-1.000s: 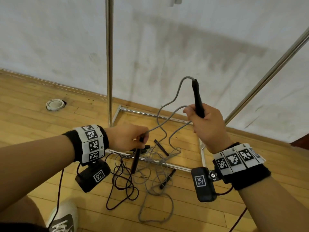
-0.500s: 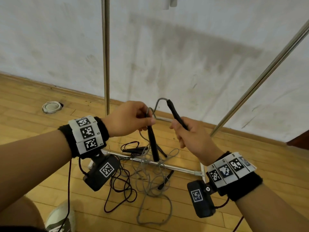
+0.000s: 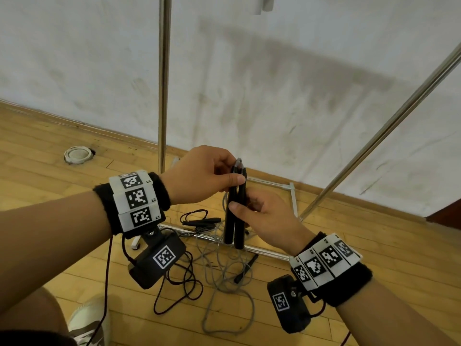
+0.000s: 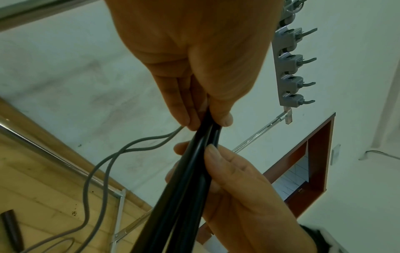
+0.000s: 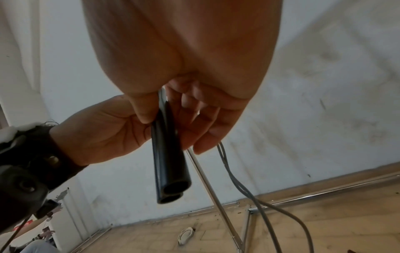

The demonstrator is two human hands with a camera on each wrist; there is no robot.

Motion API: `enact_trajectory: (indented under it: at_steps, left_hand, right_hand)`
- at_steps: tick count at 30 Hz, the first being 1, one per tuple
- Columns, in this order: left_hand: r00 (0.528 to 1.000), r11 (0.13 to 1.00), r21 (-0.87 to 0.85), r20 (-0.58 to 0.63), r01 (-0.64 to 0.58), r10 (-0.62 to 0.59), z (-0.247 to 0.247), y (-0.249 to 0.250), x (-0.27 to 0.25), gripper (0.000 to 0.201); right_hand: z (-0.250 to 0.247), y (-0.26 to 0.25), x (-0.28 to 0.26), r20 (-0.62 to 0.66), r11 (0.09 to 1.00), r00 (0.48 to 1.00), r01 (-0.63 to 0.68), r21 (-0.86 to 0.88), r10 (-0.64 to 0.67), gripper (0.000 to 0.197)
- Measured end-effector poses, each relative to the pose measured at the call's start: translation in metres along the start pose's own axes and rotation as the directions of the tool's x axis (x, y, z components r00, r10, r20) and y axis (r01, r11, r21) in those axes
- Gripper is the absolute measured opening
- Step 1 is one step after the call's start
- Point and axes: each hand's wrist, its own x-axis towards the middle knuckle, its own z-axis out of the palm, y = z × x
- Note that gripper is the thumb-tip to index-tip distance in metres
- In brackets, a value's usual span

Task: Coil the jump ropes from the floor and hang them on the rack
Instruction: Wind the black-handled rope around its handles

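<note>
Two black handles [image 3: 234,228] of a grey jump rope stand upright, pressed side by side in front of me. My left hand [image 3: 234,171] pinches their top ends, where the grey cord comes out. My right hand [image 3: 243,203] pinches both handles at mid-length, thumb in front and fingers behind. In the left wrist view the left hand [image 4: 205,119] grips the handles [image 4: 188,179] just above the right hand. In the right wrist view the right hand [image 5: 171,123] grips the handles [image 5: 171,162]. The grey cord [image 3: 224,275] hangs down into a loose tangle on the floor. A black jump rope [image 3: 199,221] lies by the rack base.
The rack's upright pole [image 3: 163,83], slanted pole [image 3: 386,126] and base bar [image 3: 269,253] stand close ahead against the white wall. A grey strip of hooks [image 4: 289,68] hangs higher up. A white ring [image 3: 77,155] lies on the wood floor, and my shoe [image 3: 84,323] is at the bottom left.
The hands held one handle each, apart. They have come together and risen, and both handles now stand side by side, gripped by both hands.
</note>
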Motion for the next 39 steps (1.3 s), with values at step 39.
enact_trajectory:
  at_steps: [39]
  left_hand:
    - [0.954,0.993,0.110,0.301,-0.045,0.010,-0.006,0.016,0.002,0.018]
  right_hand:
    - [-0.075,0.010,0.011,-0.378,0.988,0.920,-0.140,-0.066,0.105,0.033]
